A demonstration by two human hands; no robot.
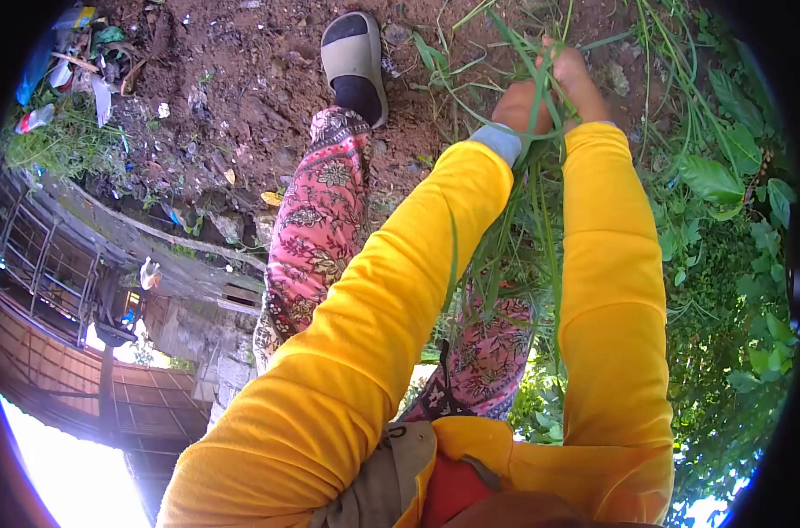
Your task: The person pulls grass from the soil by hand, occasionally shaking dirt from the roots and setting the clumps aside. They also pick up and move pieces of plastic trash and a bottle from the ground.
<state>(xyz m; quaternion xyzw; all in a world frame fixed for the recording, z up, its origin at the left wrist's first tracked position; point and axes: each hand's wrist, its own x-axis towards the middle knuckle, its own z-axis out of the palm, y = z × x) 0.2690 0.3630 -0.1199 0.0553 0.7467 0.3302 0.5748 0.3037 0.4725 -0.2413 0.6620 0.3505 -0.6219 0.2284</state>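
My left hand [517, 106] and my right hand [577, 77] meet at the top centre, both closed around a bunch of long green grass blades [545, 211]. The blades run from the hands down between my two yellow sleeves. A grey cuff [497, 141] shows at my left wrist. The hands are just over bare brown soil [242, 79], close to more grass stems growing at the top right.
My patterned trouser leg [316, 229] ends in a grey sandal [354, 62] on the soil. Litter [66, 79] lies at the top left. Leafy plants [726, 220] fill the right side. A stone wall [154, 238] and a tiled roof [83, 378] are at the left.
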